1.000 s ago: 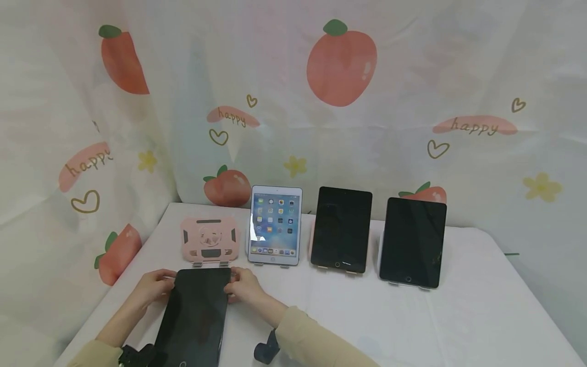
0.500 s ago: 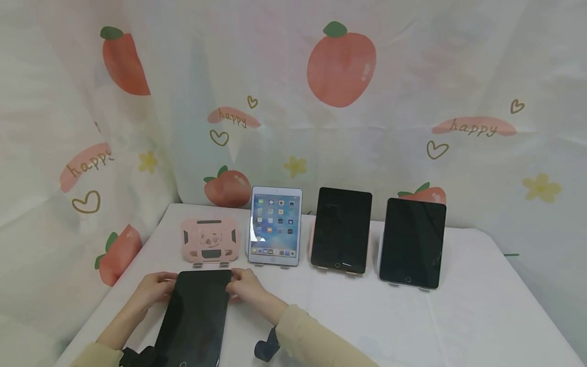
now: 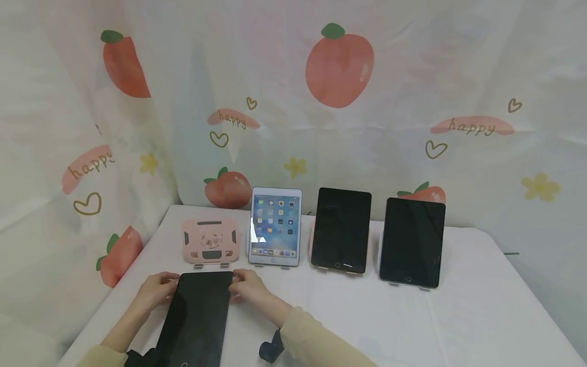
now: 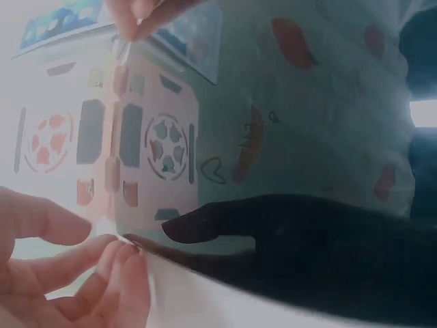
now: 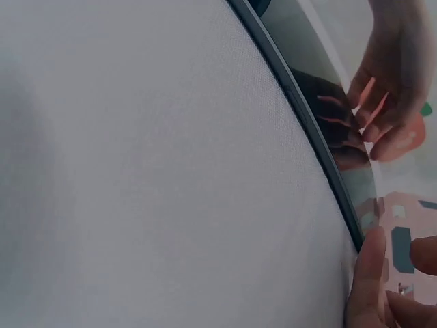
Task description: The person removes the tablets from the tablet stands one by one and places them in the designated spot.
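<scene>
A dark-screened tablet (image 3: 197, 316) lies flat on the white table (image 3: 367, 316) near its front left. My left hand (image 3: 156, 291) pinches its far left corner and my right hand (image 3: 247, 287) pinches its far right corner. The left wrist view shows my left fingers (image 4: 89, 280) curled on the tablet's glossy screen (image 4: 205, 157), which mirrors the stand. The right wrist view shows my right fingers (image 5: 372, 287) at the tablet's edge (image 5: 307, 116). Just beyond the tablet an empty pink stand (image 3: 210, 243) sits upright.
Behind, in a row on stands: a white tablet with a lit screen (image 3: 275, 226), and two dark tablets (image 3: 341, 230) (image 3: 412, 242). A peach-print curtain (image 3: 339, 66) closes off the back and left side. A black wrist strap (image 3: 270, 350) is near the front edge.
The tablet and both hands have barely shifted; the head view has drifted slightly. Both hands keep their hold on the far corners.
</scene>
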`<control>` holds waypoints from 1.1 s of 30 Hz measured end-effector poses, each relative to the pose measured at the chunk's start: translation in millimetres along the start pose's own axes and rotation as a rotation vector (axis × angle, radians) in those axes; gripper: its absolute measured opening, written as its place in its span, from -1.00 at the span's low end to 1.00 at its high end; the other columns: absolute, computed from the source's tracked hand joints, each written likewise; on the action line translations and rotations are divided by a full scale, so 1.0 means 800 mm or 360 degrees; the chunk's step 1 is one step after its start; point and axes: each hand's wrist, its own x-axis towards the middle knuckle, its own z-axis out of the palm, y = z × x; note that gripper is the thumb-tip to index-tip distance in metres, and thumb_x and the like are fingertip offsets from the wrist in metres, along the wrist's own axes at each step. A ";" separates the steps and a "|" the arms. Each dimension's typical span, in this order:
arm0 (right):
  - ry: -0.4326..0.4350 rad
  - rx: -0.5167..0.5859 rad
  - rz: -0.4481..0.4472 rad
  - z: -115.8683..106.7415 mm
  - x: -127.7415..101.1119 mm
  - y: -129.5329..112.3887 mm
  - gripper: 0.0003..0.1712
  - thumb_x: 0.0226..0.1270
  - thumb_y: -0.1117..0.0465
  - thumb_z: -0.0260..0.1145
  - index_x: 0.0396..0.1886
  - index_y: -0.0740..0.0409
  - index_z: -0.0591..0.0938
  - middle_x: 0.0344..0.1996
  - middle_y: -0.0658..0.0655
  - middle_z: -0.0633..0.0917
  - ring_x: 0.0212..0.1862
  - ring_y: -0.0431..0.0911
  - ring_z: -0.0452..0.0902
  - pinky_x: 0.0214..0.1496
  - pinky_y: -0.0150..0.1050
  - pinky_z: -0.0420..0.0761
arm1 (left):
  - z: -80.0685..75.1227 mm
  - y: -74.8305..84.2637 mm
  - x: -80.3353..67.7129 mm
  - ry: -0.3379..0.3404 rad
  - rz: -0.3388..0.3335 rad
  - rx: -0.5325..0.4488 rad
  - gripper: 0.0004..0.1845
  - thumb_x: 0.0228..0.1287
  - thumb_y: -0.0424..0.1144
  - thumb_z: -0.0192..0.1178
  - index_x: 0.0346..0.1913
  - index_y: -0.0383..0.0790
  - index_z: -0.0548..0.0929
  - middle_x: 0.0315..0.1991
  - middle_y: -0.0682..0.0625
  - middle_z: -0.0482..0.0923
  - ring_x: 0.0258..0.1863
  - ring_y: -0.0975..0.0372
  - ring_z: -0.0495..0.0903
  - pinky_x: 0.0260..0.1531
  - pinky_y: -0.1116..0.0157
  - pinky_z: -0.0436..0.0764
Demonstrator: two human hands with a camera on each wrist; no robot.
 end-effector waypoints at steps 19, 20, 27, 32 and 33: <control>-0.0030 0.0045 -0.0099 -0.045 -0.010 0.006 -0.65 0.32 0.33 0.19 0.07 0.39 0.54 -0.17 0.36 0.67 -0.18 0.09 0.70 -0.17 -0.15 0.72 | 0.029 0.033 -0.005 0.0296 0.0197 0.0036 -0.72 0.26 -0.36 0.07 -0.05 -0.45 0.61 -0.30 -0.30 0.64 -0.46 0.15 0.64 -0.55 0.40 0.52; -0.0027 0.0041 -0.0110 -0.047 -0.010 0.007 -0.66 0.33 0.32 0.18 0.06 0.39 0.55 -0.16 0.37 0.67 -0.18 0.09 0.70 -0.17 -0.15 0.71 | 0.031 0.035 -0.006 0.0294 0.0196 0.0016 -0.72 0.26 -0.37 0.08 -0.04 -0.45 0.62 -0.30 -0.29 0.65 -0.45 0.16 0.65 -0.55 0.42 0.52; 0.0053 0.0017 -0.0163 -0.065 -0.013 0.007 -0.66 0.35 0.29 0.17 0.06 0.37 0.55 -0.11 0.36 0.66 -0.18 0.02 0.69 -0.11 -0.12 0.70 | 0.051 0.051 0.000 0.0271 0.0186 -0.0166 -0.73 0.30 -0.36 0.11 0.00 -0.41 0.62 -0.27 -0.26 0.63 -0.43 0.24 0.62 -0.52 0.47 0.55; 0.0109 0.0047 -0.0180 -0.080 -0.014 0.005 -0.66 0.36 0.30 0.16 0.07 0.38 0.53 -0.08 0.38 0.64 -0.13 0.04 0.68 -0.03 -0.09 0.69 | 0.063 0.066 0.005 0.0271 0.0159 -0.0297 -0.74 0.32 -0.35 0.11 0.00 -0.39 0.62 -0.21 -0.30 0.62 -0.39 0.24 0.64 -0.44 0.44 0.61; 0.0123 0.0052 -0.0182 -0.083 -0.014 0.005 -0.66 0.35 0.30 0.16 0.07 0.38 0.53 -0.07 0.38 0.64 -0.13 0.04 0.68 -0.03 -0.10 0.68 | 0.065 0.069 0.007 0.0264 0.0158 -0.0311 -0.74 0.33 -0.34 0.10 0.00 -0.39 0.62 -0.20 -0.30 0.63 -0.38 0.23 0.65 -0.42 0.43 0.62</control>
